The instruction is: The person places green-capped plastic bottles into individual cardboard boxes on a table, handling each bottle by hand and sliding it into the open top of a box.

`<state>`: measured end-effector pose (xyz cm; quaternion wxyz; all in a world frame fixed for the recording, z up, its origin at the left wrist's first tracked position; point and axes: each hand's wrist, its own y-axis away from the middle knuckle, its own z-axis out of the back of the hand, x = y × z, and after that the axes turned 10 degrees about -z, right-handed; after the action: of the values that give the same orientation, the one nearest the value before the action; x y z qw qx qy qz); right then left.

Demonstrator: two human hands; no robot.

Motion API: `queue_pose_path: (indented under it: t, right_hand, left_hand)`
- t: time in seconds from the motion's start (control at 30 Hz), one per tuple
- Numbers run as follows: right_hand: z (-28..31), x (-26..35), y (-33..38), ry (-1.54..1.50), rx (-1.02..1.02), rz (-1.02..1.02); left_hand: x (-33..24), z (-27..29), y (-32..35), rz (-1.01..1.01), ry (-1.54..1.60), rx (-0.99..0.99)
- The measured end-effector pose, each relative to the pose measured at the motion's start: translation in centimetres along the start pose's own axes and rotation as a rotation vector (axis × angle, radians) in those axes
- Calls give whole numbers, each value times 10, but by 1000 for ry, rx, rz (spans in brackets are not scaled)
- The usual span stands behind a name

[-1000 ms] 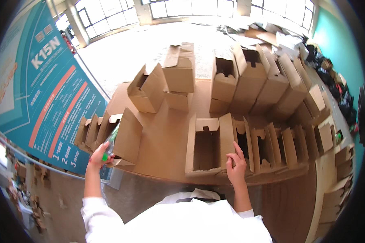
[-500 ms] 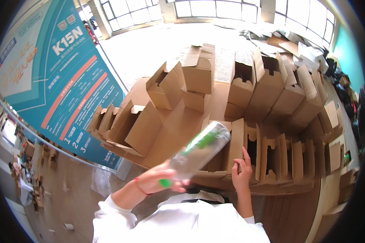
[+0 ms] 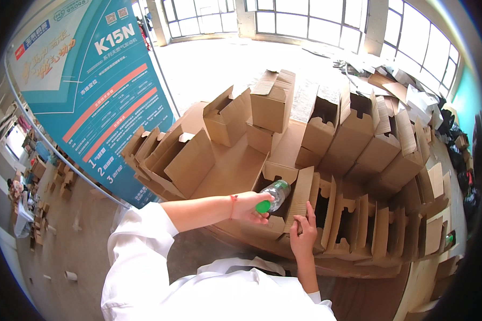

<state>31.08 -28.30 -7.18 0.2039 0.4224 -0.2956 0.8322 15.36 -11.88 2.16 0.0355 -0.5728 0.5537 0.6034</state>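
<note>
A clear plastic bottle (image 3: 278, 192) with a green cap lies tilted at the mouth of an open cardboard box (image 3: 280, 173). My left hand (image 3: 245, 207) grips it near the cap, and its far end reaches down into the box. On the box's right side, my right hand (image 3: 303, 235) holds the raised cardboard flap (image 3: 300, 195), the index finger stretched along its edge. The box's inside is partly hidden by the bottle and my left hand.
To the right stands a row of open narrow boxes (image 3: 353, 224), with taller boxes (image 3: 348, 134) behind. More boxes (image 3: 187, 163) sit at the left of the cardboard-covered surface. A teal banner (image 3: 102, 107) rises at the left, and scrap cardboard (image 3: 401, 85) is piled far right.
My left hand has brought the bottle forward and right, from in front of the box into its mouth. The right hand stays at the flap. The whole view has shifted slightly.
</note>
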Motion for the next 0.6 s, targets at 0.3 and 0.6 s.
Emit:
queue_pose_path:
  t: [0.3,0.6]
  right_hand:
    - [2,3,1,-34,5,35]
    - [1,-7,2,-12,32,66]
  left_hand:
    - [-1,-7,-41,105,-563,-21]
    - [38,-48,-84,74,-821,-220]
